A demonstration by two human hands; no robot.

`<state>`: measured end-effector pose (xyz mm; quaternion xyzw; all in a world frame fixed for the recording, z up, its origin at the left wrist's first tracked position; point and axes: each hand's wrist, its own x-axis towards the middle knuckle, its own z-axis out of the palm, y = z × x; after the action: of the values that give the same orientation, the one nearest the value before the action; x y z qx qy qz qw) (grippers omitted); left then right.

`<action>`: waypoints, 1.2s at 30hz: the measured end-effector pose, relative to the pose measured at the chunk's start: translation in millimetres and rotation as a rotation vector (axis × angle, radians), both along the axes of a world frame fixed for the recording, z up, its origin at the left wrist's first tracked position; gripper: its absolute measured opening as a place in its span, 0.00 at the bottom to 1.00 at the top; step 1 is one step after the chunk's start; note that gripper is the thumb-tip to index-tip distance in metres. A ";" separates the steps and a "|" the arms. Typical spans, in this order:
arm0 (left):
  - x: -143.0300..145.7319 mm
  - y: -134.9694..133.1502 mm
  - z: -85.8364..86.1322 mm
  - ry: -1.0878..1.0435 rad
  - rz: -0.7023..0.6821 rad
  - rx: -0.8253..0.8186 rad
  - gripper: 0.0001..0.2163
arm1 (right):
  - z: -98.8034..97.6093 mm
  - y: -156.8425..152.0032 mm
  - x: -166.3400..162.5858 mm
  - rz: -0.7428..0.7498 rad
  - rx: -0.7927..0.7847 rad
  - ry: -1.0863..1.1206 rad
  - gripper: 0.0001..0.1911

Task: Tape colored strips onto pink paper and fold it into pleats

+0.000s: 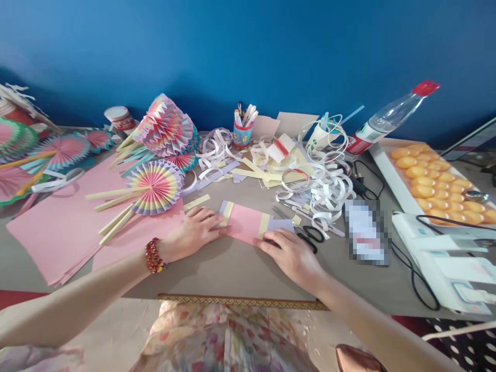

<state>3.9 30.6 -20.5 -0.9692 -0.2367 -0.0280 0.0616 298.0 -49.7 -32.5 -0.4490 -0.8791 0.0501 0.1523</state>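
A pink paper piece with pale yellow and lavender bands at its ends lies on the table in front of me. My left hand holds its left end, thumb at the near edge and fingers over the band. At the right end, my right hand grips the near corner with bent fingers; part of the yellow and lavender bands shows beyond it. Black-handled scissors lie just past my right hand, their blades partly among paper scraps. Left of my left hand, a pleated paper fan rests on pink sheets.
More pleated fans stand at the back left. Curled white paper strips heap behind the scissors. A pen cup, a tilted plastic bottle, a blurred phone-like object, cables and a tray of orange pieces surround the work.
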 end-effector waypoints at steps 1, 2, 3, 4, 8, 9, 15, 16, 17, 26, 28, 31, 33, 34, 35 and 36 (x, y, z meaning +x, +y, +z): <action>-2.1 -0.2 -2.0 -0.007 0.019 -0.013 0.19 | -1.2 -0.9 0.9 -0.010 -0.016 0.022 0.16; -4.0 -0.1 -4.1 -0.014 0.035 -0.027 0.19 | -2.2 -1.7 1.6 -0.017 -0.027 0.037 0.16; -5.6 0.0 -5.9 -0.023 0.047 -0.041 0.20 | -3.1 -2.4 2.1 -0.022 -0.034 0.044 0.15; -7.0 0.1 -7.4 -0.032 0.057 -0.054 0.21 | -3.6 -3.0 2.2 -0.024 -0.040 0.044 0.15; -6.0 -6.2 -5.1 -0.053 0.073 -0.082 0.21 | -1.9 -4.1 0.8 -0.042 -0.039 0.040 0.13; -3.4 -10.4 -2.3 -0.059 0.076 -0.077 0.21 | -0.9 -4.1 0.4 -0.038 -0.021 0.031 0.13; 24.1 -40.7 11.6 -0.069 -0.001 -0.100 0.35 | 3.6 -3.8 -1.8 0.072 0.096 -0.121 0.16; 27.0 -42.6 10.8 -0.075 -0.019 -0.121 0.39 | 4.4 -3.9 -2.5 0.084 0.104 -0.140 0.16; 28.5 -43.2 9.0 -0.081 -0.030 -0.146 0.41 | 5.4 -4.3 -3.0 0.094 0.105 -0.152 0.17; 21.4 -34.0 2.2 -0.135 -0.049 -0.407 0.45 | 19.5 -13.6 3.8 0.077 -0.033 -0.066 0.24; 22.0 -34.2 3.4 -0.148 -0.046 -0.437 0.46 | 20.9 -14.7 2.8 0.059 -0.022 -0.058 0.23; 20.3 -32.6 5.6 -0.185 -0.050 -0.492 0.46 | 19.8 -14.0 -4.8 0.004 0.021 -0.031 0.16; 16.2 -30.3 8.3 -0.264 -0.029 -0.548 0.41 | 17.5 -11.7 -11.4 -0.031 0.041 -0.019 0.12; 13.5 -29.5 10.2 -0.334 0.007 -0.579 0.36 | 16.3 -10.1 -14.3 -0.043 0.041 -0.013 0.11; 10.6 -29.3 12.2 -0.428 0.065 -0.607 0.30 | 15.4 -8.2 -16.6 -0.048 0.033 -0.002 0.11; 7.7 -30.0 14.4 -0.541 0.148 -0.631 0.24 | 15.0 -6.4 -18.4 -0.047 0.022 0.023 0.11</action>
<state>11.6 0.6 -6.1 -0.8786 -0.3102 -0.2032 -0.3008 279.5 -56.1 -17.5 -0.4670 -0.8670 0.0421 0.1684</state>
